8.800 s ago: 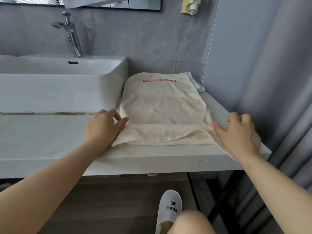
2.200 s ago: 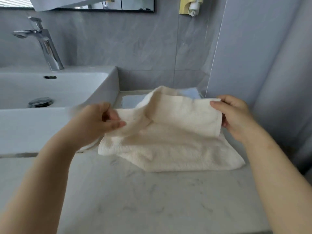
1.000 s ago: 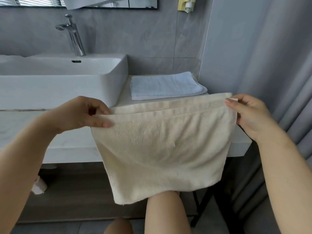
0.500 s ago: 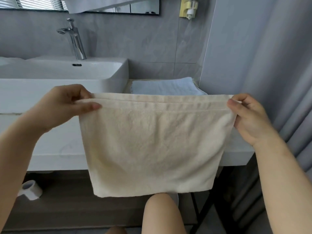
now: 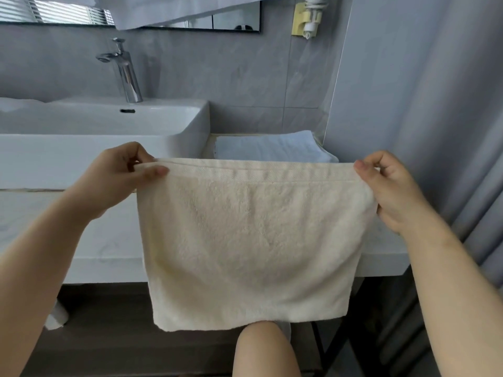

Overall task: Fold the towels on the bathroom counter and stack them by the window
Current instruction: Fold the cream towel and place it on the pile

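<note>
A cream towel [image 5: 250,240], folded into several layers, hangs in the air in front of the counter. My left hand [image 5: 119,180] pinches its top left corner and my right hand [image 5: 389,189] pinches its top right corner, so the top edge is stretched level. Behind it, a folded pale blue towel [image 5: 269,146] lies flat on the marble counter [image 5: 386,246] in the back right corner. The cream towel hides the middle of the counter.
A white basin [image 5: 103,118] with a chrome tap [image 5: 125,72] fills the counter's left side. A grey curtain [image 5: 449,104] hangs on the right. A soap dispenser [image 5: 309,17] is on the wall. My knee [image 5: 261,346] shows below; a small white object [image 5: 55,317] lies on the floor.
Both hands lifted the cream towel off the counter and now hold it hanging by its top corners. Over the last second the top edge rose slightly and straightened.
</note>
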`<action>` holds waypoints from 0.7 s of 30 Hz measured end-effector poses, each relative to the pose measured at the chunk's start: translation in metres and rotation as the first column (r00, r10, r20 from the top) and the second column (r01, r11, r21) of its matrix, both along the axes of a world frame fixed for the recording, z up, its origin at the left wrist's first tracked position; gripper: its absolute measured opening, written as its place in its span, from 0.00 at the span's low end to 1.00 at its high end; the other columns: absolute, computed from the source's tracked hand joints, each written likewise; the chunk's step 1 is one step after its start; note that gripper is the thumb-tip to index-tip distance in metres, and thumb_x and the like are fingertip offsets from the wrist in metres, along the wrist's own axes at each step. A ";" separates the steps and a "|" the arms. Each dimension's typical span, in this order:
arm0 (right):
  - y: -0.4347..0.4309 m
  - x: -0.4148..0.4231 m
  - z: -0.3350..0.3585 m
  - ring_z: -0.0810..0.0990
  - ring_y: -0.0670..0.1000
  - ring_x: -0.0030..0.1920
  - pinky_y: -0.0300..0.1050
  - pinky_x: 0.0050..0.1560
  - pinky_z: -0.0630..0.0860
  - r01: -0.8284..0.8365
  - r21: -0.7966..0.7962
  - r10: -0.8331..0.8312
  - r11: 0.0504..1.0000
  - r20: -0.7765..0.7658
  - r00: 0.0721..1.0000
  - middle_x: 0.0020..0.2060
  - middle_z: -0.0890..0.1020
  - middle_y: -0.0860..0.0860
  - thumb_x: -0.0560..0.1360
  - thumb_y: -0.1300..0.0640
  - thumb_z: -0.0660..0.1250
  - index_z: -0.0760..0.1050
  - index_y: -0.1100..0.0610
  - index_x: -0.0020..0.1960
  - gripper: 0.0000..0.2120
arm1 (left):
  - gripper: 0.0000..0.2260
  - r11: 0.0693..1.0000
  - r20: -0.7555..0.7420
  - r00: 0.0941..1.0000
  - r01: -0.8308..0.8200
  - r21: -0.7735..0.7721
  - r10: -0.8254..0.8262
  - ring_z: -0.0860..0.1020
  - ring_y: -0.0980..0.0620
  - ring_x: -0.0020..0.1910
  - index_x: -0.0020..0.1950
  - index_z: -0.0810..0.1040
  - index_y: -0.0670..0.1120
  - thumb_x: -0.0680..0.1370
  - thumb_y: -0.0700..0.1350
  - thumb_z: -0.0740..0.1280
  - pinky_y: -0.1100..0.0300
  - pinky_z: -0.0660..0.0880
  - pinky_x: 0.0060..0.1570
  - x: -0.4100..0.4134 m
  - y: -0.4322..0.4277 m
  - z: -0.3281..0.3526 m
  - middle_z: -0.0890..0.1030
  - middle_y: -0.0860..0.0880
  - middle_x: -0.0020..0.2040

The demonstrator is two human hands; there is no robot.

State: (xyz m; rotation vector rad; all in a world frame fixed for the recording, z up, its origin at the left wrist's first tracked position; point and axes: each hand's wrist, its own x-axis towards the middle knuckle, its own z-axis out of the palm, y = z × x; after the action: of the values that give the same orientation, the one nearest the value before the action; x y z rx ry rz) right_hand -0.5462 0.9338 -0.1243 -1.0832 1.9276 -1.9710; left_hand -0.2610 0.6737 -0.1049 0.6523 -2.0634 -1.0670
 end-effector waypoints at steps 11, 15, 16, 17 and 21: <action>-0.001 0.003 0.008 0.60 0.40 0.22 0.33 0.23 0.57 -0.182 0.045 0.180 0.982 0.036 0.983 0.20 0.64 0.41 0.41 0.29 0.77 0.66 0.51 0.23 0.31 | 0.09 0.998 -0.067 0.996 -0.060 -0.016 0.059 0.72 0.48 0.42 0.34 0.75 0.50 0.73 0.44 0.71 0.56 0.68 0.41 0.000 -0.007 -0.014 0.76 0.44 0.42; 0.004 0.001 0.008 0.65 0.40 0.23 0.32 0.22 0.65 -0.299 0.141 0.293 0.944 0.059 0.954 0.22 0.67 0.42 0.36 0.37 0.81 0.65 0.50 0.23 0.31 | 0.08 0.992 -0.099 0.988 -0.122 -0.020 0.120 0.69 0.48 0.40 0.38 0.72 0.47 0.75 0.43 0.69 0.58 0.66 0.36 -0.004 -0.009 -0.014 0.74 0.43 0.43; 0.006 0.000 0.008 0.67 0.40 0.24 0.32 0.23 0.67 -0.305 0.162 0.301 0.938 0.050 0.952 0.23 0.67 0.43 0.36 0.38 0.81 0.66 0.49 0.23 0.30 | 0.09 0.991 -0.101 0.987 -0.131 -0.025 0.128 0.69 0.48 0.40 0.38 0.72 0.49 0.75 0.43 0.69 0.58 0.66 0.36 -0.003 -0.010 -0.014 0.74 0.43 0.43; 0.006 -0.001 0.007 0.68 0.40 0.25 0.32 0.24 0.68 -0.295 0.185 0.295 0.937 0.028 0.955 0.23 0.68 0.43 0.37 0.38 0.81 0.67 0.49 0.24 0.29 | 0.09 0.991 -0.100 0.987 -0.132 -0.028 0.129 0.70 0.48 0.41 0.36 0.73 0.51 0.75 0.44 0.69 0.58 0.66 0.36 -0.002 -0.012 -0.014 0.74 0.44 0.43; 0.003 -0.005 0.007 0.65 0.43 0.28 0.39 0.32 0.65 -0.169 0.192 0.188 0.967 -0.086 0.978 0.24 0.66 0.42 0.47 0.44 0.81 0.66 0.49 0.24 0.23 | 0.10 0.995 -0.078 0.992 -0.097 -0.030 0.094 0.70 0.48 0.40 0.34 0.74 0.53 0.75 0.45 0.70 0.56 0.66 0.35 0.000 -0.013 -0.013 0.75 0.44 0.43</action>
State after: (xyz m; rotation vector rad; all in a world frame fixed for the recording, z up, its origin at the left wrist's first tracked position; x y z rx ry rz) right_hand -0.5513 0.9373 -0.1169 -1.2801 1.9406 -1.6379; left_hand -0.2615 0.6610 -0.1180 0.6760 -1.9601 -0.9861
